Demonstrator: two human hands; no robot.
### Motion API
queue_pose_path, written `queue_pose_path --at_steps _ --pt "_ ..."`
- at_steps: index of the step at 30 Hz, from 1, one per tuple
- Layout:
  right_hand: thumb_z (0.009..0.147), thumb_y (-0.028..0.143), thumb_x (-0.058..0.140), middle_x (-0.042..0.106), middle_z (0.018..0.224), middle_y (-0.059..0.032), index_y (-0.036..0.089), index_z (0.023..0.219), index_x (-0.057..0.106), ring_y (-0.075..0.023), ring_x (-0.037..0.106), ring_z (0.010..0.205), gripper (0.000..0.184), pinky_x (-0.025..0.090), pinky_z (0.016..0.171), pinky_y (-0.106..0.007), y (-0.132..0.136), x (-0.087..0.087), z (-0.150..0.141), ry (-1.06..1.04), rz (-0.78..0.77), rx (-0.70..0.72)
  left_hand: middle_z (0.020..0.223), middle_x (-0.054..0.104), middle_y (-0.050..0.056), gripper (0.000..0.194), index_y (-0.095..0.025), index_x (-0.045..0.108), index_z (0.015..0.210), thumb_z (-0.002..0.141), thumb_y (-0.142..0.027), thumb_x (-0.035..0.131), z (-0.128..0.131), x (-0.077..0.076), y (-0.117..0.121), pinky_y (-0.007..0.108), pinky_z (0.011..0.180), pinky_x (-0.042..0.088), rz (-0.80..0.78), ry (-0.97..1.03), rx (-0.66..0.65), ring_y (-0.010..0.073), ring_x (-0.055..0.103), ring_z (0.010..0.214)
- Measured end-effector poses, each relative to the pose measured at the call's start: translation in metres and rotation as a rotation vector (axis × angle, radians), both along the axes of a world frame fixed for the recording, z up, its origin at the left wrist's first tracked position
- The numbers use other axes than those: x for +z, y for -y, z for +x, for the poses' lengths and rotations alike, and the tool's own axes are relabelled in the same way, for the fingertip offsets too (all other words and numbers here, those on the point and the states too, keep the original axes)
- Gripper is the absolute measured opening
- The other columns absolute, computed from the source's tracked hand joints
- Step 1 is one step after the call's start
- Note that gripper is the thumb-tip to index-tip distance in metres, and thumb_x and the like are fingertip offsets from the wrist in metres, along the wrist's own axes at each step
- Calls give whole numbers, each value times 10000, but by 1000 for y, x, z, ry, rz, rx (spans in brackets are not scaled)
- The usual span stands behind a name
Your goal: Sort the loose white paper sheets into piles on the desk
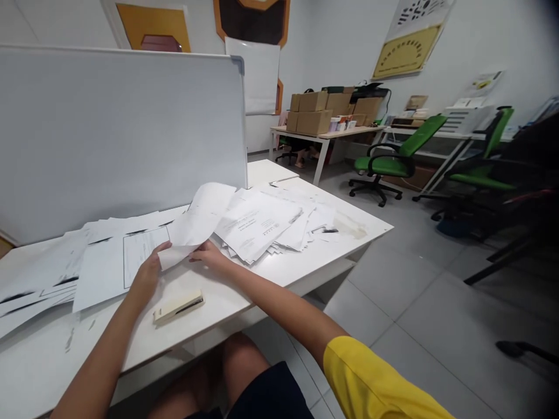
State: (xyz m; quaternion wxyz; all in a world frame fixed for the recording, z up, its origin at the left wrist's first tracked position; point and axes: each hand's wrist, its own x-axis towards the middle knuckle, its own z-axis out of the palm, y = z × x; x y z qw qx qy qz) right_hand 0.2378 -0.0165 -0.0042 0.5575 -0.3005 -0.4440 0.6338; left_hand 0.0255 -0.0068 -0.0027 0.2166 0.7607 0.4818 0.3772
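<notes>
Both my hands hold a white sheet of paper (198, 215) above the table, its far end curling up. My left hand (148, 273) grips the near left corner, thumb on top. My right hand (209, 256) pinches the near right edge, its fingers partly under the paper. Whether there is one sheet or more in them I cannot tell. Below my hands lies a cream stapler (179, 306), touched by neither. Printed sheets (105, 262) spread out to the left, and a loose paper pile (257, 224) sits just right of my right hand.
A whiteboard (122, 134) stands upright along the back of the white table (367, 224). Farther off are cardboard boxes (313, 122) on another desk and green office chairs (393, 166). Part of a person's legs (300, 158) shows beneath that desk.
</notes>
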Motion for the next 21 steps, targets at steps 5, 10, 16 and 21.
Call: queue_pose_path --at_steps 5,10,16,21 --pt "693 101 808 708 1012 -19 230 1161 540 -218 724 1007 554 589 884 -346 4 1 -3 142 13 73 1320 701 220 1061 -91 692 1305 800 -947 318 -3 -11 -5 544 1108 497 -259 199 -65 420 640 1253" --pt "680 156 884 685 1177 -58 254 1461 393 -226 706 1125 927 569 1016 -414 10 7 -8 209 110 225 1396 669 181 974 -136 602 1452 897 -858 256 -1 -7 -2 575 1139 470 -197 284 -171 399 635 1289" --pt "822 97 715 717 1112 -74 175 1194 652 -276 670 1157 385 573 995 -420 6 5 -14 505 319 188 1641 416 100 877 -231 500 1554 909 -815 395 12 7 14 501 1247 354 232 -246 -331 358 409 1513" --pt "808 -6 643 716 1276 -114 177 1075 716 -273 624 1272 332 505 1098 -418 -7 3 -17 769 523 98 1659 389 98 699 -240 349 1627 993 -449 554 22 8 18 462 1247 372 516 -473 -379 292 395 1527"
